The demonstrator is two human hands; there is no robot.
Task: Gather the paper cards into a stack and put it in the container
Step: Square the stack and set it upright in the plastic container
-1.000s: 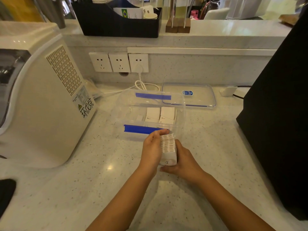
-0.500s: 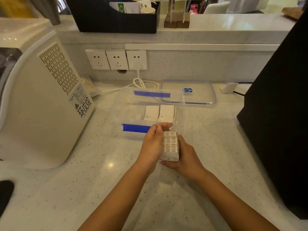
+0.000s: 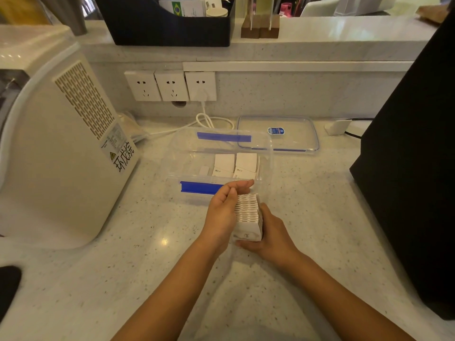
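A thick stack of white paper cards stands on edge above the counter, pressed between both hands. My left hand lies flat against its left face, fingers reaching over the top. My right hand cups it from the right and underneath. Just beyond the hands sits a clear plastic container with blue clips, open at the top. Inside it lie more white cards in two short piles.
The container's clear lid lies behind it to the right. A large white appliance fills the left side. A black box stands at the right. Wall sockets and a white cable are at the back.
The stack and both hands have stayed in nearly the same place before the container. My left fingers have shifted slightly along the top of the stack.
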